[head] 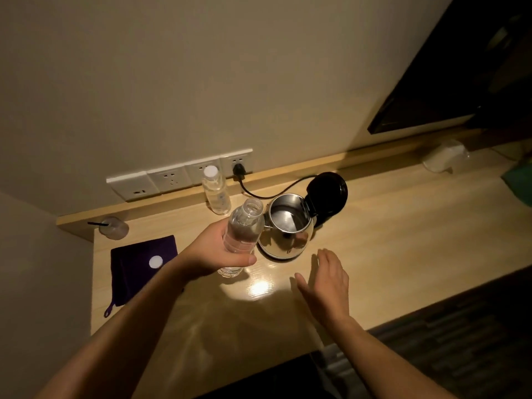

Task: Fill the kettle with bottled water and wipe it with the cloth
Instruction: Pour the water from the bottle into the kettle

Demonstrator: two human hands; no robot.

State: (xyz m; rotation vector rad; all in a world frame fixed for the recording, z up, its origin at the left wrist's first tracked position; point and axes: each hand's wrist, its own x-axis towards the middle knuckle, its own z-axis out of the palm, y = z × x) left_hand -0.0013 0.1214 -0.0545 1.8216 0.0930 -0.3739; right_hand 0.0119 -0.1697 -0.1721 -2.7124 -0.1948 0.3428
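The right hand (325, 286) is hovering open and empty above the surface (403, 240), fingers spread, at about five o'clock from the kettle (285, 228) and gripping nothing. The left hand (218, 251) is wrapping tightly around the uncapped bottle (243, 234), which is leaning toward one o'clock with its mouth just beside the kettle's rim, at the kettle's nine o'clock. The kettle is standing with its black lid (326, 197) hinged up and back, so the opening is showing clear. At nine o'clock from the hands, the purple cloth (141, 263) is lying flat with a white bottle cap (155, 261) sitting on it. Further back, at eleven o'clock from the kettle, a second bottle (216, 191) is standing capped near the wall sockets (178, 177), where the kettle's cord (259, 194) is plugging in. The likely risk is the pour: the soft bottle is being squeezed, and a fast tilt could be sending water over the rim toward the cord and sockets
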